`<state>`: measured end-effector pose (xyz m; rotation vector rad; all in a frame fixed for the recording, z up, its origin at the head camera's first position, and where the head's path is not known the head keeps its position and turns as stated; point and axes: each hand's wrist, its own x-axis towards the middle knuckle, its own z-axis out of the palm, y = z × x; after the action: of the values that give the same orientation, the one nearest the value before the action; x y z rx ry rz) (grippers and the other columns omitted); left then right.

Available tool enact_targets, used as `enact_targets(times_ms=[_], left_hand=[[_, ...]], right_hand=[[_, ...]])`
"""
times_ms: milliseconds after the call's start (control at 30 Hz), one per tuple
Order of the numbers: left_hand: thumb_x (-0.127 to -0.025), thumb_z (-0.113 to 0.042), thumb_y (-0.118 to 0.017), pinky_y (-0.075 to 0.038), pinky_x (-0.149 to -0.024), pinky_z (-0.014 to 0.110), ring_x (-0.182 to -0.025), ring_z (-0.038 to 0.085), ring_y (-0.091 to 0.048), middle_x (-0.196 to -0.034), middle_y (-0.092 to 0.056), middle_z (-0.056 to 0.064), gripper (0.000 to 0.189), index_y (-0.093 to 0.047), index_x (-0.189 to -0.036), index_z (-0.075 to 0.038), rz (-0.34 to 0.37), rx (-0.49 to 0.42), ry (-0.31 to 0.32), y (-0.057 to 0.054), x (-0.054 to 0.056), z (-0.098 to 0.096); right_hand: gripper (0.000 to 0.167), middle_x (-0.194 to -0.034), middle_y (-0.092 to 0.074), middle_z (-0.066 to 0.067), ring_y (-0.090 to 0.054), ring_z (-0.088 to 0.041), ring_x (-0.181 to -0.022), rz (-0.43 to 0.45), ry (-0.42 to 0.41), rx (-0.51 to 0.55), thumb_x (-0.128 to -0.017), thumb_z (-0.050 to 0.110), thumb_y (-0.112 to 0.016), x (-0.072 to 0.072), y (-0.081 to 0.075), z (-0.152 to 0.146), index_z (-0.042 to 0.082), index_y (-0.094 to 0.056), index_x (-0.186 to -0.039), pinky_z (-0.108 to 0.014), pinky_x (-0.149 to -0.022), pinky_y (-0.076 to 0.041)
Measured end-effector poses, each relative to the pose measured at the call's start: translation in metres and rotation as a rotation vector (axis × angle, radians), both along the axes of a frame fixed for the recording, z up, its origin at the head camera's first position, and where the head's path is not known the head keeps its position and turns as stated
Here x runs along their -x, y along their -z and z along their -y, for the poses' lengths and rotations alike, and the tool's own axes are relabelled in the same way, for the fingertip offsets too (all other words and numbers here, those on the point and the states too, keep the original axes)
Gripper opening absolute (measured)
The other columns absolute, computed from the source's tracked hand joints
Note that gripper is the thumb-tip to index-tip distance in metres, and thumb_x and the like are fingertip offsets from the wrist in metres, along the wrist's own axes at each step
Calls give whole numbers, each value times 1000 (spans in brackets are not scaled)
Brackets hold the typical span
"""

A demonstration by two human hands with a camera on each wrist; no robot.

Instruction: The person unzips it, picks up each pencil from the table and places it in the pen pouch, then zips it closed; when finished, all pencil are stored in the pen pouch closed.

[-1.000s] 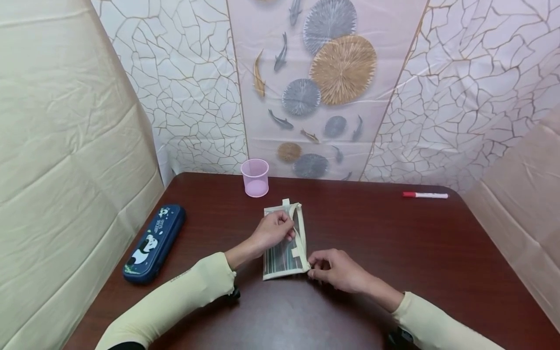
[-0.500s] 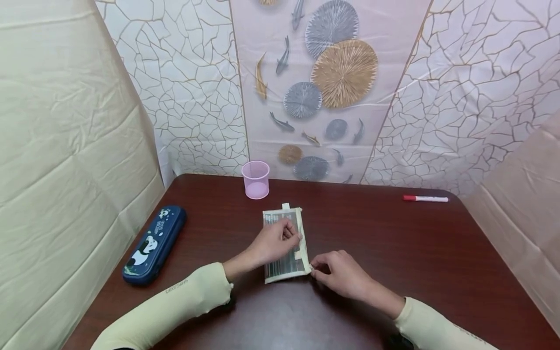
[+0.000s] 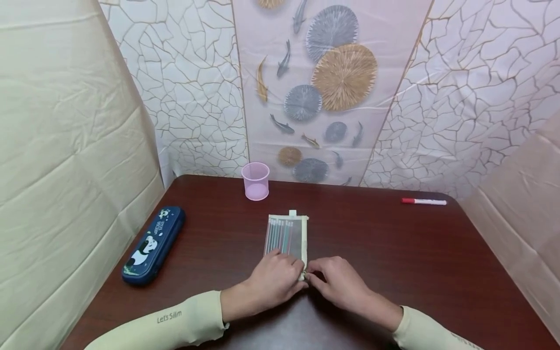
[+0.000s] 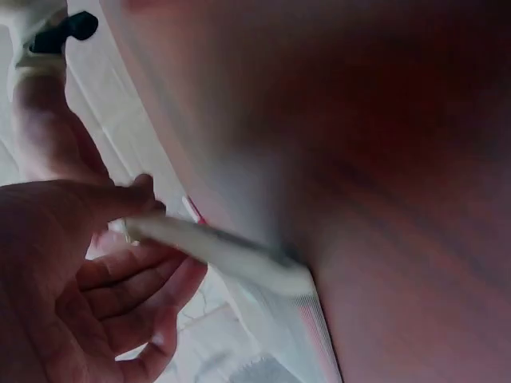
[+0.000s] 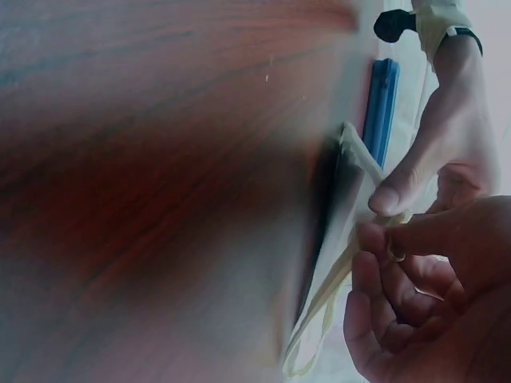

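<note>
A clear zip pouch point(image 3: 297, 236) with cream edging and thin teal and pink stripes lies in the middle of the table in the head view. My left hand point(image 3: 277, 274) grips its near right corner, thumb and fingers on the cream edge. Beside it, my right hand point(image 3: 341, 282) pinches the same corner at the zip's end. In the right wrist view, a small metal zip pull point(image 5: 395, 251) shows at the right fingertips. From the left wrist, the cream edge point(image 4: 231, 251) rises off the table toward the hands. The left hand hides the pouch's near part.
A navy pencil case point(image 3: 153, 245) with a panda print lies on the left of the table. Behind the pouch stands a pink mesh cup point(image 3: 255, 181). At the back right is a red-capped white marker point(image 3: 424, 201). Fabric hangs around the table.
The pouch's gaping zip edge has come together. My left hand has moved from the pouch's middle toward me to the near corner, beside the right hand. The right hand has barely shifted.
</note>
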<state>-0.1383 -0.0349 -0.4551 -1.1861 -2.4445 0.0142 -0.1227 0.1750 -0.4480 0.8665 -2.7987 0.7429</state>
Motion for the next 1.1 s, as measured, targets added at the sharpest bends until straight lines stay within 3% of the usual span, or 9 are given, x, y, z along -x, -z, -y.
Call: enact_targets(times_ms=[200,333,533,767,867,967,1100], left_hand=[[-96,-39,-73,-50,-73,31,-68,9,-67,-72,-69,-9,26,-68,-79,-21,-227,-4,5,3,-11,0],[-92,-31,-75,-44,-68,29,-63,8,-64,-69,-67,-9,20,-67,-76,-22,-306,1,4,2,-15,1],[-91,-30,-77,-46,-69,29,-63,9,-65,-72,-70,-8,18,-69,-79,-20,-307,-64,33,-6,-20,-1],[-90,-32,-80,-49,-75,28,-73,8,-70,-86,-77,-8,17,-72,-83,-19,-298,-107,113,-26,-23,3],[-90,-32,-80,-51,-76,27,-76,7,-72,-89,-79,-9,16,-73,-84,-19,-291,-100,114,-31,-21,7],[-90,-32,-80,-50,-74,27,-75,8,-72,-86,-79,-9,17,-72,-82,-19,-266,-85,104,-31,-17,9],[-92,-32,-78,-49,-73,30,-72,9,-70,-78,-76,-9,19,-70,-79,-21,-195,-58,84,-29,-10,12]], right_hand=[[15,-70,-62,21,-50,2,-60,-52,37,-41,-88,16,-79,-2,-5,3,27,-72,-80,-19,-58,-43],[13,-65,-59,24,-45,6,-57,-25,88,-63,-86,20,-79,-1,-8,4,30,-74,-79,-20,-53,-39],[13,-61,-58,20,-46,1,-54,26,210,-94,-87,25,-81,12,-11,-3,31,-75,-77,-24,-49,-39],[11,-73,-71,7,-60,-13,-64,73,364,-112,-93,27,-73,71,-13,-50,25,-76,-82,-33,-54,-45],[12,-78,-74,4,-62,-17,-69,96,413,-115,-96,30,-73,88,-12,-73,23,-79,-88,-35,-55,-45],[14,-79,-74,3,-61,-18,-70,143,436,-108,-97,32,-74,94,-11,-89,21,-80,-92,-34,-58,-43],[15,-77,-73,3,-59,-17,-69,180,432,-96,-97,32,-73,90,-8,-97,20,-79,-92,-33,-57,-42]])
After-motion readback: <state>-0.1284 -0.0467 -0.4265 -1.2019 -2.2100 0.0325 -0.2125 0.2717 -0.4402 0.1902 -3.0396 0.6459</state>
